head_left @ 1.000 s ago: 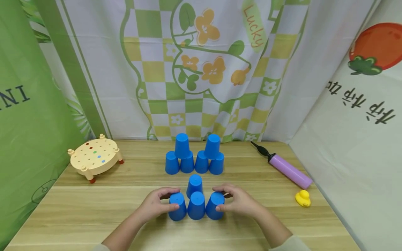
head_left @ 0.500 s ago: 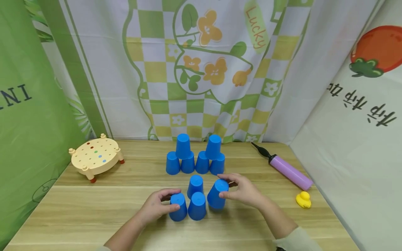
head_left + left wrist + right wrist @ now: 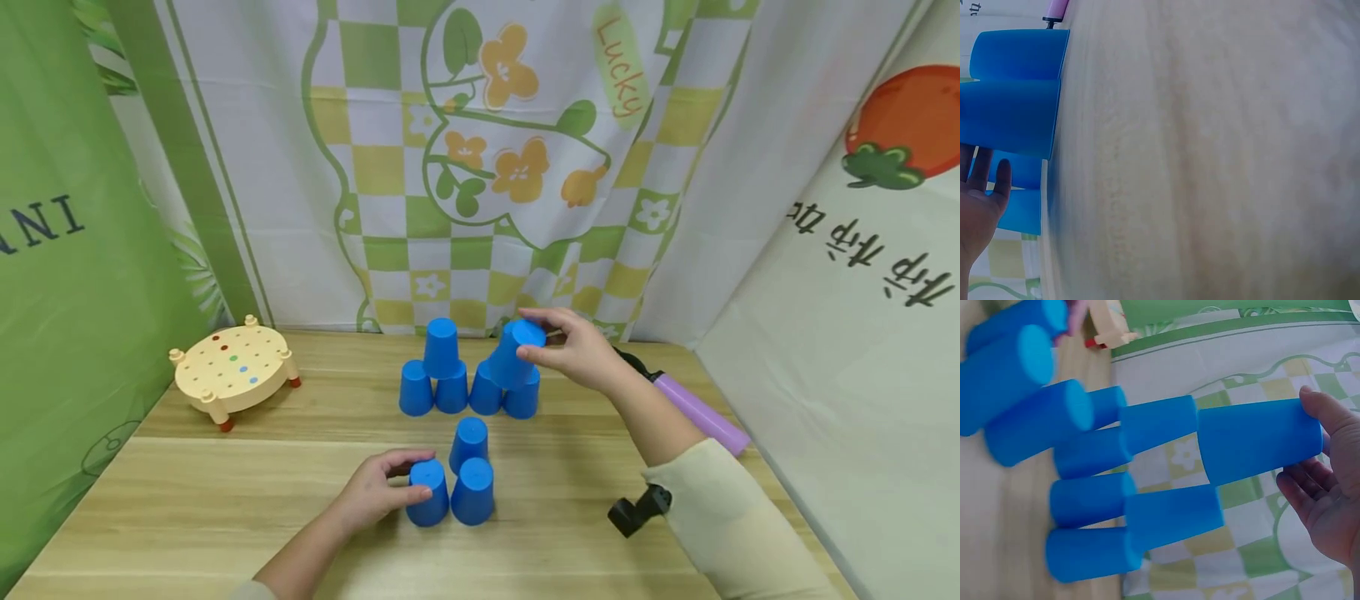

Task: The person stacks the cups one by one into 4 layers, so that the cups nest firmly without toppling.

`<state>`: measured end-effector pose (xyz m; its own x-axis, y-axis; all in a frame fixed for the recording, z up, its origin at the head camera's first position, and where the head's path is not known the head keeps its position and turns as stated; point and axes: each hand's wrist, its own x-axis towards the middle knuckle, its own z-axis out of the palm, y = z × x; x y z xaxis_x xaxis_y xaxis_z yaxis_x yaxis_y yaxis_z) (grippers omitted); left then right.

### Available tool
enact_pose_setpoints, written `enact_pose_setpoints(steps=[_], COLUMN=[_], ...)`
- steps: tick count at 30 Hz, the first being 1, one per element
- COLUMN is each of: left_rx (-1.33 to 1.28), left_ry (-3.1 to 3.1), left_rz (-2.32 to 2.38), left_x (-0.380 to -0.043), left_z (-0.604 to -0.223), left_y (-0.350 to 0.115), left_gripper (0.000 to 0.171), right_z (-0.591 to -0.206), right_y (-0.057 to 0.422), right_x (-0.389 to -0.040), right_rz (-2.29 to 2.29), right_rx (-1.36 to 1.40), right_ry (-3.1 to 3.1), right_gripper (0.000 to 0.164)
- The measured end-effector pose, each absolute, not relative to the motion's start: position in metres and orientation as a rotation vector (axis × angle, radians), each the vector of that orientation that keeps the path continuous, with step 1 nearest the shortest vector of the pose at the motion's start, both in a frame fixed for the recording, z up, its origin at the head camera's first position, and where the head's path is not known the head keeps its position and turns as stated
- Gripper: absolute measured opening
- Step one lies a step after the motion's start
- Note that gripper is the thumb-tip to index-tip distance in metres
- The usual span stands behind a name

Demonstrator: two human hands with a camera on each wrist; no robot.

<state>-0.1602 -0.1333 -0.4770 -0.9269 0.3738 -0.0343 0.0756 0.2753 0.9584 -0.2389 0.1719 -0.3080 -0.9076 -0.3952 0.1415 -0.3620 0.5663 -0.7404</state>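
Note:
My right hand point(image 3: 573, 346) grips an upside-down blue cup point(image 3: 516, 358) by its narrow end, thumb and fingers on opposite sides. The right wrist view shows this held cup point(image 3: 1260, 440) tilted, just above the two upper cups of the back stack. In that stack, an upper blue cup point(image 3: 441, 348) sits across two lower ones on the left; the right upper cup is hidden behind the held cup in the head view. My left hand point(image 3: 382, 492) holds a front blue cup point(image 3: 429, 493) standing on the table, beside another front cup point(image 3: 472, 492). One more cup point(image 3: 468, 442) stands behind them.
A round cream pegboard point(image 3: 232, 367) with short legs stands at the back left. A purple hand pump point(image 3: 697, 412) lies at the right, partly behind my right arm. Curtains hang behind the wooden table point(image 3: 247, 492). A black device point(image 3: 637, 510) is at the right sleeve.
My right hand has lifted the front right cup off the table and carried it back and up to the right side of the stack. My left hand stays at its cup.

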Motion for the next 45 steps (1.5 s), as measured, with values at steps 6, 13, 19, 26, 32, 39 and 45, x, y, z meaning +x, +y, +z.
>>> enact_pose_setpoints(steps=[6,13,19,26,32,39,45], left_rx=[0.436,0.472,0.486,0.475,0.474,0.484,0.484], left_ry=[2.319,2.313,2.306,2.297,2.29,2.293,2.293], left_rz=[1.693,1.698,1.696,1.7,1.708,1.72,1.726], left_x=[-0.162,-0.162,-0.162,-0.162,-0.161,-0.161,-0.161], left_z=[-0.477,-0.479,-0.48,-0.479,-0.481,-0.482,-0.483], left_y=[-0.135,-0.135,-0.135,-0.135,-0.134,-0.135,-0.135], left_gripper=[0.054,0.054,0.054,0.053,0.053,0.053,0.054], right_z=[-0.288,-0.291,-0.303,-0.319,-0.328,-0.337,-0.344], right_y=[0.15,0.131,0.123,0.118,0.113,0.107,0.106], right_x=[-0.269,-0.295,-0.305,-0.311,-0.313,-0.316,-0.319], right_rz=[-1.334,-1.221,-1.11,-1.026,-0.963,-0.907,-0.865], right_rx=[-0.557,-0.477,-0.45,-0.441,-0.412,-0.413,-0.438], right_ry=[2.743,2.814,2.843,2.835,2.843,2.861,2.865], right_gripper=[0.056,0.059,0.059,0.062,0.061,0.061,0.061])
